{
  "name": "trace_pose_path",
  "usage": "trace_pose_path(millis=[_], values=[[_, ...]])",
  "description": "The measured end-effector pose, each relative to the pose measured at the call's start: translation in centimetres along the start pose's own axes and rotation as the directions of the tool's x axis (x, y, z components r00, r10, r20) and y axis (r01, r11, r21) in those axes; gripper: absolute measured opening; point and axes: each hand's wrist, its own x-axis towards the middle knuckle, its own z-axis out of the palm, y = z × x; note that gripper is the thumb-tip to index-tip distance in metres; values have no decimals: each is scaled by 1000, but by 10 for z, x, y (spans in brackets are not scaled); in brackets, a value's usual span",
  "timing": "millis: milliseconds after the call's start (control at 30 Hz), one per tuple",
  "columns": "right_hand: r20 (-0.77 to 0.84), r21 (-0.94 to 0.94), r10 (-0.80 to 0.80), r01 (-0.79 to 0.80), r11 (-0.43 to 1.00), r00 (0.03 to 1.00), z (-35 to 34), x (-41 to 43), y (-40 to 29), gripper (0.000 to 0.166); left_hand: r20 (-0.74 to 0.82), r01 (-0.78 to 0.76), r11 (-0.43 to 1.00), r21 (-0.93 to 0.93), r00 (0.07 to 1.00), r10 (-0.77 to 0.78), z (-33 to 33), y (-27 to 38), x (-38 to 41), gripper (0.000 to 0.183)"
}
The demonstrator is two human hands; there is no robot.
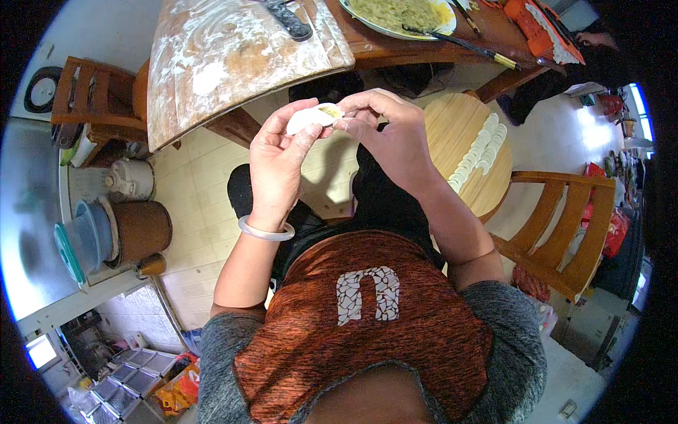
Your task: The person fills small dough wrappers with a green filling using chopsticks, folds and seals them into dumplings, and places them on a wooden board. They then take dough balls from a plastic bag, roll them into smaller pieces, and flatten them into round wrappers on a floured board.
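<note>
A dumpling (307, 121) of white dough rests in my left hand (279, 151), held between the thumb and fingers. At its right end the dough is still parted, and yellow-green filling (331, 111) shows there. My right hand (389, 124) has its thumb and fingers bunched at that end of the dough; the curled fingers partly hide the contact. Both hands are raised over my lap, just off the near edge of a floured wooden board (249, 58). Right of my right hand, thin round dough pieces (479, 151) lie overlapping in two rows on a round wooden board (447, 124).
A plate of filling (400, 16) stands on the wooden table (381, 50), with dark chopsticks (461, 42) across its rim. A dark-handled tool (288, 21) lies on the floured board. Wooden chairs (556, 228) flank me. A person's hand (598, 40) shows beside an orange container (529, 26).
</note>
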Motion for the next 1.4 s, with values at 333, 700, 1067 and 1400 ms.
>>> trace_pose_path(millis=[333,700,1067,1400], values=[[-67,34,0,2,999,998,5,-5,-3,11,-40,59,981,-183,997,-68,1,-2,-1,30],[-5,115,61,-60,992,998,6,-5,-2,8,-43,70,974,-213,996,-81,-1,-3,0,29],[13,66,126,-127,990,992,9,-8,-3,11,-55,51,975,-217,996,-64,-1,-6,-2,29],[-95,-25,-27,25,999,995,11,-3,-3,12,-63,8,988,-154,998,-18,1,-7,-3,29]])
